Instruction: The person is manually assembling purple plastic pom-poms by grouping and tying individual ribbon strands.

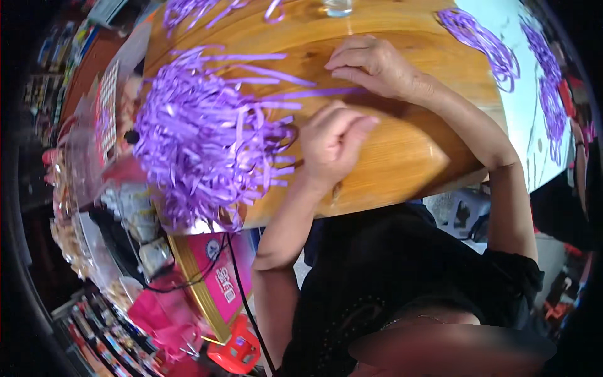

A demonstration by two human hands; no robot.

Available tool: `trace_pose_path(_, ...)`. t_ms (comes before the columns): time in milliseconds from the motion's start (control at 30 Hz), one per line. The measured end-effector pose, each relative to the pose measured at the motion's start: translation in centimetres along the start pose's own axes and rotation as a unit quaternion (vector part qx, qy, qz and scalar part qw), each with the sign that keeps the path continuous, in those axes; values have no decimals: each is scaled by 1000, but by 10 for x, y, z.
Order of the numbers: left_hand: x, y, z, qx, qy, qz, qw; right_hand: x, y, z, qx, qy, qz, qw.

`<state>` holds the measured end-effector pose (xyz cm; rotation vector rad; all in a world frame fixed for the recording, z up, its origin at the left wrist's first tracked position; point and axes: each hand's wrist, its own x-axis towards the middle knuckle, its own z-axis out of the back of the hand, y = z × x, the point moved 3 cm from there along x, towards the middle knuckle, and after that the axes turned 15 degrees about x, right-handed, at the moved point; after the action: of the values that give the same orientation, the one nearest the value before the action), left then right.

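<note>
On the table [402, 154], a purple ribbon pile [207, 135] lies left of the half-curled hands [330, 143] [377, 68], grip unclear.

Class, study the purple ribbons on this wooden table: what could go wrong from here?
1. A purple strip runs between the loose ribbon pile and the right hand, so pulling it might tangle or drag other strands.
2. The pile reaches the near edge of the wooden table, so some ribbons may slip off.

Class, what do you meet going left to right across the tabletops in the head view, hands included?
Large purple ribbon pile, left hand, right hand, looped purple ribbon bundle, farthest-right purple ribbon bundle.
</note>
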<state>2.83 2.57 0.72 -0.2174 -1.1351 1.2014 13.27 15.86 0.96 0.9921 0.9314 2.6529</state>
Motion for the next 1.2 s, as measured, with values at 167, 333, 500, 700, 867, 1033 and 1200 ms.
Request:
trace_pose_path(167,-2,-5,-4,89,1,-120,989,55,10,-41,18,9,42,999)
trace_pose_path(333,-6,-6,-15,160,10,-184,970,116,3,-76,-1,15,78,997)
trace_pose_path(500,-19,5,-30,264,132,-206,933,174,4,-116,37,23,98,994)
trace_pose_path(700,-20,4,-34,196,106,-183,958,224,13,-162,-12,103,-7,995)
trace_pose_path(867,-20,5,-35,202,126,-182,954,250,9,-185,-25,127,-47,991)
trace_pose_path(1033,-20,5,-36,223,169,-191,941,273,0,-196,87,18,-16,996)
trace_pose_path(1200,-23,5,-32,205,141,-202,947,280,118,-82,382,-61,-31,922)
